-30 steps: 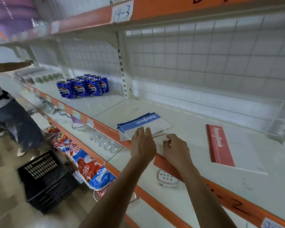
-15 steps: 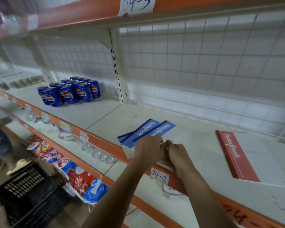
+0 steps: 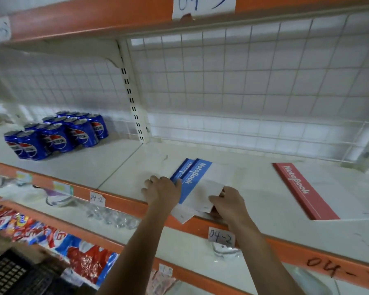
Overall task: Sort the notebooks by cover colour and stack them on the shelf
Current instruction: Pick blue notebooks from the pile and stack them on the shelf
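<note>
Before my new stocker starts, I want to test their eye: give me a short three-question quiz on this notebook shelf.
1. True or false: the red notebook lies on top of the blue notebooks.
2. What stands on the same shelf, to the left of the blue notebooks? A paint tins; B blue cans; C folded towels.
3. How many blue bands show in that pile?
Key: 1 false, it lies apart, to their right; 2 B; 3 two.
</note>
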Available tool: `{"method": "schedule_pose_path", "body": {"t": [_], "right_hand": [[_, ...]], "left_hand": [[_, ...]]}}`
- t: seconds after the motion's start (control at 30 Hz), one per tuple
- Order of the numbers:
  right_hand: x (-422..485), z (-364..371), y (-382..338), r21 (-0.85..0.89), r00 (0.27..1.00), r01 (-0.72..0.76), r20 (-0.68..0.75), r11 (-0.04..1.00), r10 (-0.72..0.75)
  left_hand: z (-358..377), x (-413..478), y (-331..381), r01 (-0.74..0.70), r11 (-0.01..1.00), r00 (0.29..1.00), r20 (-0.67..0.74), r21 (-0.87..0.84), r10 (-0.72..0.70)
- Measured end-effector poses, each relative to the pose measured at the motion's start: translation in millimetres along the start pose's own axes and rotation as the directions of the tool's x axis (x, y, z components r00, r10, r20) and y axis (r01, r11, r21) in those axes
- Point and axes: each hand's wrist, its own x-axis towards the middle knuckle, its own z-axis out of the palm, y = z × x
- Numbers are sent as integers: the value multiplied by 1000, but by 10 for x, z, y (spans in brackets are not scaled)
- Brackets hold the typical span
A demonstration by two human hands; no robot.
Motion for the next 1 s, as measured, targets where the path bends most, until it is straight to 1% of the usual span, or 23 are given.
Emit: {"method": "schedule_pose_path", "body": {"t": [0.03, 0.1, 0.17, 0.23, 0.27, 0.33, 0.37, 0.4, 0.5, 0.57, 0.63, 0.73, 0.8, 0.9, 0.93, 1.0], "right_hand": [[-14, 11, -2, -4, 1000, 13, -9, 1000, -13], [-6, 43, 28, 30, 999, 2, -34, 1000, -1], [31, 71, 69, 153, 998, -27, -59, 988, 36], [81, 37, 104, 266, 995, -33, -79, 963, 56], [114, -6, 102, 305, 994, -9, -104, 952, 43], [96, -138, -12, 332, 983, 82, -180, 940, -22], [82, -217, -87, 317, 974, 139, -218, 938, -70], [69, -293, -149, 286, 958, 201, -259, 937, -127], [35, -441, -230, 150, 901, 332, -344, 931, -265], [21, -473, -172, 78, 880, 356, -364, 931, -305], [2, -475, -97, 59, 889, 344, -343, 937, -304], [-12, -420, -11, 60, 909, 295, -327, 954, -260], [-16, -376, 49, 57, 922, 241, -325, 969, -210], [-32, -326, 121, -1, 929, 179, -329, 984, -169], [-44, -319, 129, -10, 924, 170, -345, 985, -163], [-78, -338, 135, -15, 902, 174, -399, 985, -166]], "left_hand": [[5, 23, -12, -3, 999, 1000, 6, -35, 3], [-6, 66, -49, 12, 984, 1000, 30, -179, -6], [-8, 94, -49, -9, 947, 999, 31, -321, 20], [8, 58, 2, -77, 895, 997, -42, -439, 65], [15, 25, 41, -119, 839, 992, -105, -532, 74], [15, -61, 137, -241, 664, 967, -233, -708, 103], [-1, -116, 188, -304, 584, 951, -276, -752, 139], [-37, -183, 243, -342, 525, 940, -290, -779, 182], [-107, -333, 380, -387, 406, 913, -283, -828, 293], [-106, -383, 445, -386, 353, 908, -284, -852, 309], [-92, -413, 508, -353, 306, 921, -270, -884, 282], [-49, -439, 561, -289, 289, 942, -217, -913, 257], [-18, -433, 560, -232, 334, 950, -139, -914, 280], [16, -421, 549, -172, 440, 946, -23, -881, 325], [16, -422, 556, -172, 456, 942, -11, -873, 336], [1, -455, 592, -194, 449, 933, -22, -872, 360]]}}
